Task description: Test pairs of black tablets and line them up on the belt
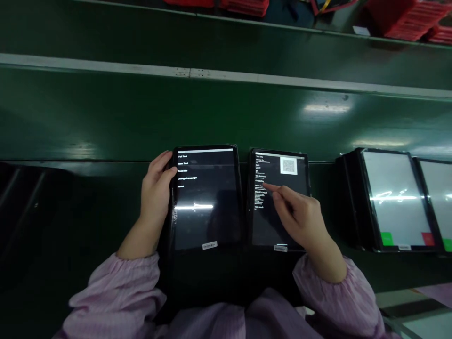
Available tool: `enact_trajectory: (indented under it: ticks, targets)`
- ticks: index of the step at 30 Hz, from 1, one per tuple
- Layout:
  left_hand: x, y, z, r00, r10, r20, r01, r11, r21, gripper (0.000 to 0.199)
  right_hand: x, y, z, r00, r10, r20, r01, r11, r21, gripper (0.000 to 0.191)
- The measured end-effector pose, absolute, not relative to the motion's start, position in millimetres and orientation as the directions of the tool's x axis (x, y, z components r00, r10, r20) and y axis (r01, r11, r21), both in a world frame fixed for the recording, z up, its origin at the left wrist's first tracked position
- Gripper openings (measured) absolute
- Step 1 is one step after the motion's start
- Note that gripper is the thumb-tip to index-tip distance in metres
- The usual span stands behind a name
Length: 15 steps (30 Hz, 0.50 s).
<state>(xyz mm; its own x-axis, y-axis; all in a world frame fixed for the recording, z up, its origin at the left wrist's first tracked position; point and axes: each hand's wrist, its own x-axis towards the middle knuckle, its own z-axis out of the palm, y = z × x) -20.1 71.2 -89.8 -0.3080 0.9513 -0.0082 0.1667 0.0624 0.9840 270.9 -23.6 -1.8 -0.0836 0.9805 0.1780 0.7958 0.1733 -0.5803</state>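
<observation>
My left hand (155, 190) grips the left edge of a tablet (208, 216), thumb on the front bezel. Its dark screen lists white menu lines, including "Test Info" and "Change Language". Just right of it lies a second tablet (263, 228), showing a text page headed "Test Info" with a QR code (288, 165) at upper right. My right hand (300, 212) is over this second screen, holding nothing. Its index finger points at the text, at or very near the glass, while the other fingers curl under. Each of these tablets has a small barcode label at its lower edge.
To the right, a tablet with a pale screen (395, 183) and green and red corner blocks rests on a dark stack, with another tablet (441, 188) beside it. Red stacked pieces (409, 19) sit on the far shelf. A dark object (31, 188) is at left.
</observation>
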Motion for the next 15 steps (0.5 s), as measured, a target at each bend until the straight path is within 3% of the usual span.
enact_trajectory:
  ticks: [6,11,15]
  targets:
    - [-21.6,71.9,-91.2,-0.289,0.957,0.009,0.166,0.041,0.985,0.029,265.4,-20.5,-2.2,-0.185,0.978,0.099,0.787,0.208,-0.581,0.038]
    - [-22.6,72.5,-91.3,-0.261,0.965,0.014,0.162,0.03,0.986,0.028,264.2,-15.8,-2.8,-0.214,0.97,0.118,0.75,0.241,-0.616,0.037]
    - [-22.5,73.0,-91.2,-0.261,0.965,0.008,0.149,0.032,0.988,0.028,272.1,-16.4,0.0,-0.048,0.988,0.144,0.726,0.134,-0.675,0.034]
